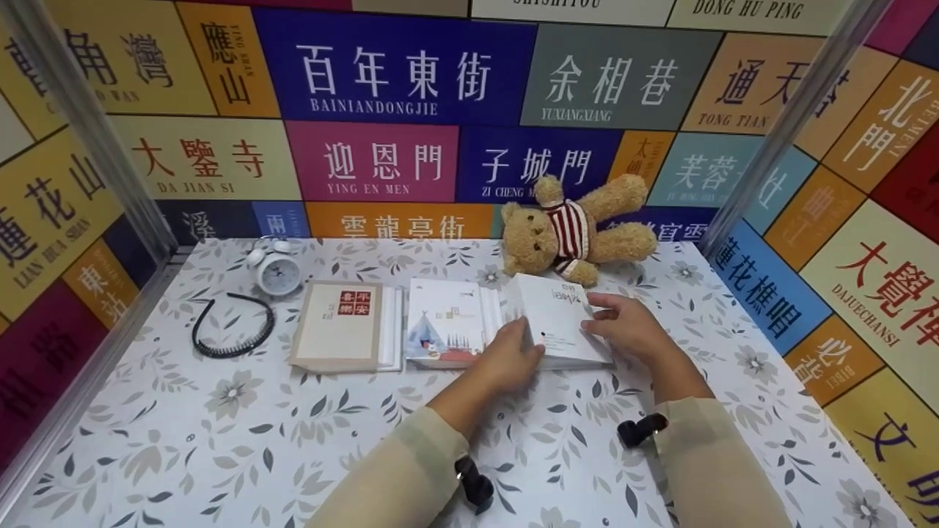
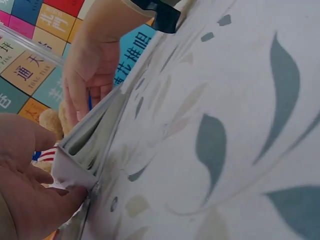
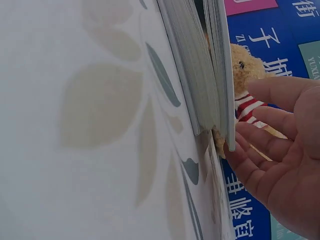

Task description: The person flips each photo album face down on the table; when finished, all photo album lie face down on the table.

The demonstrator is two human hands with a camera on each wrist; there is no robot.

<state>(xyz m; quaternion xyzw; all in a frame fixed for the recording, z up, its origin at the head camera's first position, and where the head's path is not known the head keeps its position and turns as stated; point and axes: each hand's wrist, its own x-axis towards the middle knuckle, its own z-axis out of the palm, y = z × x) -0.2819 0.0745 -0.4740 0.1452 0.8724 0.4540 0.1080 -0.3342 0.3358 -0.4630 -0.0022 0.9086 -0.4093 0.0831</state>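
A white book point(image 1: 550, 315) with dark printed characters lies at the right of a row, its front cover lifted a little and pages showing at the edge point(image 3: 187, 65). My left hand point(image 1: 510, 357) grips its spine side, with thumb and fingers at the spine corner in the left wrist view point(image 2: 35, 185). My right hand point(image 1: 627, 326) is at the book's right edge; its fingers extend loosely, and the lower ones touch the cover's edge in the right wrist view point(image 3: 280, 145). Beside the left hand lies a white book with a blue tent picture point(image 1: 447, 319).
A beige book with red squares point(image 1: 337, 326) lies left of the tent book. Farther left are a black headband point(image 1: 233, 352) and a white alarm clock point(image 1: 277, 271). Behind the white book a teddy bear point(image 1: 568, 231) in a striped shirt lies against the printed wall.
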